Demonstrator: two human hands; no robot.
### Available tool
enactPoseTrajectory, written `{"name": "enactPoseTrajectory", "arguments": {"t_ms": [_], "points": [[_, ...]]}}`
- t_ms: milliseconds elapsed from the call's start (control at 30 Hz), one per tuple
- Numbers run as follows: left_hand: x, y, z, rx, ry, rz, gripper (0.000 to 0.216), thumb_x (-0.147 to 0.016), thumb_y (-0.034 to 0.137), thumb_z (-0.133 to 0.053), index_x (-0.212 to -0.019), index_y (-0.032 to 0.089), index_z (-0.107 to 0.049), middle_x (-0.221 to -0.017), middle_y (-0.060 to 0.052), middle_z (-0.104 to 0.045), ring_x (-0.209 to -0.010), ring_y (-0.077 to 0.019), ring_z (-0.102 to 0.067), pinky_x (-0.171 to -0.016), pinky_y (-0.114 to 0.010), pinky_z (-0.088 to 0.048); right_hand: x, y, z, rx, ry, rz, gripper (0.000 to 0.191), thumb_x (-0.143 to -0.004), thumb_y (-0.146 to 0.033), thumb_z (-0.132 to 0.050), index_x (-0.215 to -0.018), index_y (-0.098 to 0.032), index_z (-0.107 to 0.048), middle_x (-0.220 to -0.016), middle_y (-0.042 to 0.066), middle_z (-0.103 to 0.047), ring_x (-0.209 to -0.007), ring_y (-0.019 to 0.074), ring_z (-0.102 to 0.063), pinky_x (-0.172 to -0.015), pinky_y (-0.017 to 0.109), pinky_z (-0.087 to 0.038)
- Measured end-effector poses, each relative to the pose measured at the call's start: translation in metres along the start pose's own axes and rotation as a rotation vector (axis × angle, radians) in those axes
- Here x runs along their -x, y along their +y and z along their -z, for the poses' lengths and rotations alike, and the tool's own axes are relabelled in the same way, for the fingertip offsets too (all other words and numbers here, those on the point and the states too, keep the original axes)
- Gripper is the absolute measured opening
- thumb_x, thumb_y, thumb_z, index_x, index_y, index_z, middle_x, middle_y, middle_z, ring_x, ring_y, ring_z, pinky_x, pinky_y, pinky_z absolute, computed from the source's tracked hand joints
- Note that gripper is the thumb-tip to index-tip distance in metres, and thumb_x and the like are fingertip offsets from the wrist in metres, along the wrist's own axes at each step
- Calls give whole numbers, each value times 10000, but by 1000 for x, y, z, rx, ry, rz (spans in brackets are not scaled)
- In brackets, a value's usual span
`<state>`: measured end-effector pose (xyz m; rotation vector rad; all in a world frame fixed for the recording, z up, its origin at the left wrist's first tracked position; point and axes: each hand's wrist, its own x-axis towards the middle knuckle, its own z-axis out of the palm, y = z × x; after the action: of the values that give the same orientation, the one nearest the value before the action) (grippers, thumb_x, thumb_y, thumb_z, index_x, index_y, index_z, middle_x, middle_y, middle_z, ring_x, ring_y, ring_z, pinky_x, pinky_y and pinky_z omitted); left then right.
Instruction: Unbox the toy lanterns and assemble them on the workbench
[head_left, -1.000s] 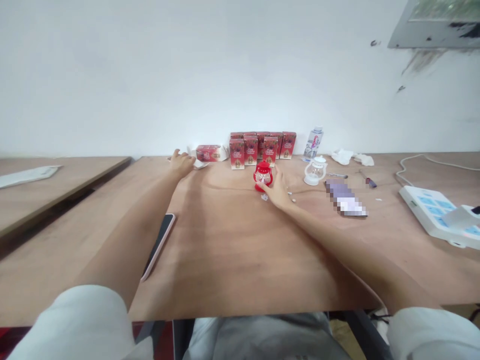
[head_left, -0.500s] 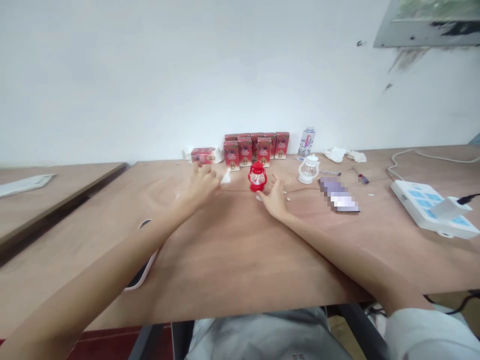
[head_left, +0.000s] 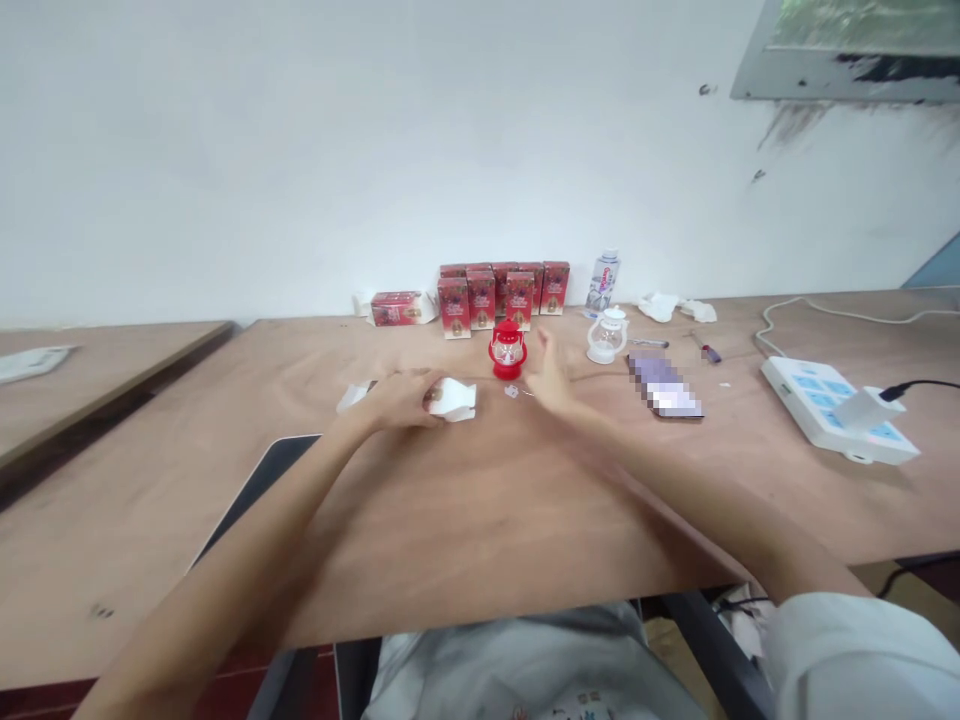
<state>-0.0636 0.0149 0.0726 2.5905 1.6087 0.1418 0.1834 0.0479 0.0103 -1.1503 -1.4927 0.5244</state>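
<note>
My left hand (head_left: pixel 401 400) clamps the insert (head_left: pixel 457 401) to the worktop (head_left: pixel 480 510), right hand (head_left: pixel 550 378) open beside the lantern (head_left: pixel 508 348); I should grip lightly.

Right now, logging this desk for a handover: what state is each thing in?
red lantern: upright
white lantern: upright
white packaging: gripped by left hand
right hand: open, blurred
red boxes: upright row
lone red box: on its side
power strip: plug inserted
</note>
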Motion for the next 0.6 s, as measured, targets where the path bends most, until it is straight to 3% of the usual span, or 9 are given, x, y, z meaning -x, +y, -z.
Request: {"name": "enactPoseTrajectory", "arguments": {"t_ms": [33, 167, 267, 333, 467, 600], "points": [[4, 5, -1, -39, 94, -20, 578, -574, 411, -704, -1102, 228, -555, -996, -72, -627, -929, -295, -584, -805, -349, -410, 16, -5, -1, -21, 32, 6, 624, -710, -139, -595, -1284, -233, -367, -1336, 110, -428, -1276, 241, -401, -1092, 494, -301], [18, 29, -10, -136, 441, -123, 456, -680, 429, -658, -1035, 178, -520, -1016, -110, -601, -930, -289, -574, -789, -370, -421, 70, -25, -7, -262, -90, 73, 399, -812, -264, -559, -1186, -256, -421, -1215, 82, -504, -1104, 188, -534, -984, 411, -443], [25, 43, -22, -146, 618, -216, 422, -751, 414, -613, -1060, 149, -499, -1009, -132, -603, -919, -274, -580, -755, -355, -437, 85, -35, -5, -374, -78, 160, 227, -823, -257, -555, -1042, -256, -495, -1202, 75, -497, -1098, 179, -542, -938, 366, -469], [26, 46, -31, -156, 725, -283, 419, -775, 388, -599, -1096, 143, -486, -991, -131, -613, -903, -267, -584, -742, -352, -441, 87, -38, -1, -323, -63, 220, 109, -834, -206, -509, -931, -241, -544, -1202, 73, -503, -1113, 186, -534, -931, 361, -461], [27, 46, -43, -179, 864, -436, 428, -786, 288, -581, -1171, 162, -444, -1026, -130, -625, -944, -264, -585, -809, -383, -438, 83, -38, 6, -116, -111, 240, 279, -815, -92, -388, -839, -221, -635, -1064, 66, -570, -1035, 187, -558, -889, 356, -451], [26, 45, -47, -181, 956, -495, 476, -762, 209, -579, -1203, 167, -408, -1089, -155, -613, -1029, -269, -574, -883, -427, -418, 84, -40, 10, -117, -201, 245, 319, -844, -119, -378, -960, -230, -655, -963, 56, -586, -944, 178, -575, -851, 348, -467]]}}
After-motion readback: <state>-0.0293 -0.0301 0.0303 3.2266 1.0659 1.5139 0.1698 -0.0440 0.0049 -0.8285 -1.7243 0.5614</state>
